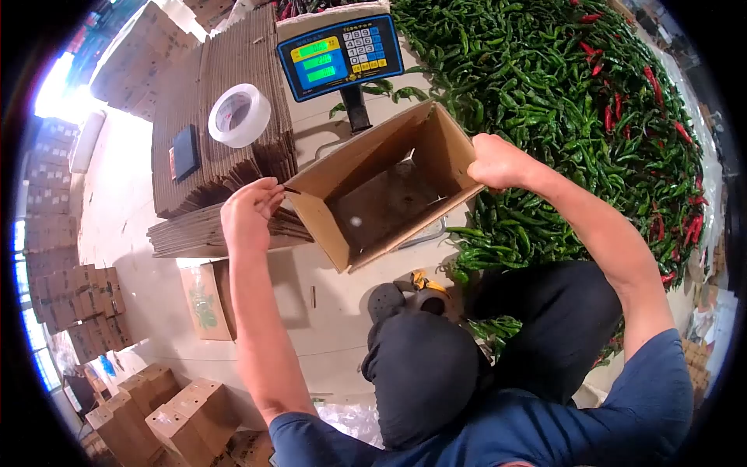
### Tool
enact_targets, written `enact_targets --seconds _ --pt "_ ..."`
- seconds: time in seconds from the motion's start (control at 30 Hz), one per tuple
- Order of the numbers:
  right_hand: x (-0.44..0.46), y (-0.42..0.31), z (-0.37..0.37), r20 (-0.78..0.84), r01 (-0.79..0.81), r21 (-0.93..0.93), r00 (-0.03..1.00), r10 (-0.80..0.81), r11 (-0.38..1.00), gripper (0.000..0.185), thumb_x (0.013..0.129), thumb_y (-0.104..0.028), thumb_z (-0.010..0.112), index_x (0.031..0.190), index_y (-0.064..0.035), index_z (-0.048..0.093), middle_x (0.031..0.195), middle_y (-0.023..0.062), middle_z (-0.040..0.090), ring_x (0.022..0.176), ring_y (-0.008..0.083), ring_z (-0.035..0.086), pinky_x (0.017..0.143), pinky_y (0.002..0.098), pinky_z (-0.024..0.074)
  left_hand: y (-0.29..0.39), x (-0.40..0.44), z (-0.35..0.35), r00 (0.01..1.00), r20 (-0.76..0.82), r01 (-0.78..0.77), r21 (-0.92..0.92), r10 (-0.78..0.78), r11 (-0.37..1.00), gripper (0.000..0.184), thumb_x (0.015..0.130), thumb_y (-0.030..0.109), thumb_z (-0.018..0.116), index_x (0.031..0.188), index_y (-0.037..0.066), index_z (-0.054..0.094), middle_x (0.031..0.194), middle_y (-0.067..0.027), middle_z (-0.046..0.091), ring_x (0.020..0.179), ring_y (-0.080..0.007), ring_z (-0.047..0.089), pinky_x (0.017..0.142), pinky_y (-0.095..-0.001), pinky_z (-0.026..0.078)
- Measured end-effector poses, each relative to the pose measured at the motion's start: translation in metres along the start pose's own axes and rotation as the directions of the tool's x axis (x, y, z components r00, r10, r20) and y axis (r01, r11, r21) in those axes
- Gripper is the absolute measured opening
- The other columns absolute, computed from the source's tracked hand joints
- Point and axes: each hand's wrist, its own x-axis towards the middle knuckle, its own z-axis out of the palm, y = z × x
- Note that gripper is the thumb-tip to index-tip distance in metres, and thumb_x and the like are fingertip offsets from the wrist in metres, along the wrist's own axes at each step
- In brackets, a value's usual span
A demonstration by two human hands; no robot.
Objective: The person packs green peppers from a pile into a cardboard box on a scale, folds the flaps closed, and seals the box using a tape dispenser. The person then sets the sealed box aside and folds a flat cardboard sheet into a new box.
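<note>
An open-topped cardboard box sits tilted in front of me, its inside bare down to a dark bottom. My right hand is closed over the box's right rim. Beside the left rim, my left hand has its fingers pinched together. A thin dark sliver shows at those fingertips, too small to name. Behind the box stands a digital scale display with lit green readouts; part of the metal scale platform shows beneath the box.
A heap of green chili peppers with some red ones spreads at the right. Flattened cardboard boxes are stacked at the left, bearing a tape roll and a dark flat box. Closed cartons stand at lower left.
</note>
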Motion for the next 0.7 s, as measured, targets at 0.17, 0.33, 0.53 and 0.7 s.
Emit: enact_targets --seconds 0.17,0.33,0.53,0.7 --pt "0.004 -0.004 0.004 -0.039 0.01 -0.001 0.999 -0.01 1.0 0.033 0.076 -0.005 0.054 0.099 0.0158 0.063 0.084 0.0293 0.068 0.075 0.0374 0.07 0.069 0.0447 0.0561 -0.04 -0.047 -0.034 0.958 0.095 -0.199 0.899 0.269 0.39 0.033 0.091 0.006 0.061 0.123 0.004 0.071 0.124 -0.0199 0.07 0.11 -0.0323 0.07 0.094 -0.0397 0.054" --pt "0.006 -0.005 0.01 -0.124 0.147 -0.13 0.979 -0.163 0.981 0.072 0.078 -0.01 0.054 0.145 0.0112 0.035 0.117 0.034 0.065 0.112 0.0452 0.064 0.098 0.0486 0.0503 -0.027 -0.121 -0.002 0.824 0.302 -0.412 0.9 0.479 0.142 0.055 0.094 0.012 0.068 0.147 0.007 0.052 0.136 -0.02 0.064 0.127 -0.0352 0.061 0.105 -0.0413 0.048" --pt "-0.002 -0.017 0.006 -0.05 0.128 -0.345 0.987 -0.154 0.93 0.072 0.079 -0.012 0.055 0.143 0.0139 0.034 0.111 0.0311 0.068 0.104 0.0426 0.068 0.091 0.0469 0.0536 -0.029 -0.061 0.038 0.477 0.504 -0.753 0.656 0.72 0.04 0.065 0.093 0.025 0.064 0.151 0.004 0.045 0.158 -0.0218 0.039 0.149 -0.0371 0.034 0.12 -0.0457 0.027" --pt "-0.002 -0.049 0.023 0.108 0.196 -0.584 0.981 -0.164 0.788 0.099 0.087 -0.042 0.063 0.146 0.0234 0.019 0.099 0.0308 0.07 0.096 0.0432 0.07 0.088 0.0449 0.0553 -0.052 -0.04 0.11 0.349 0.723 -0.677 0.635 0.596 -0.374 0.065 0.091 0.034 0.068 0.147 0.009 0.049 0.152 -0.0166 0.045 0.145 -0.0323 0.036 0.121 -0.0482 0.021"
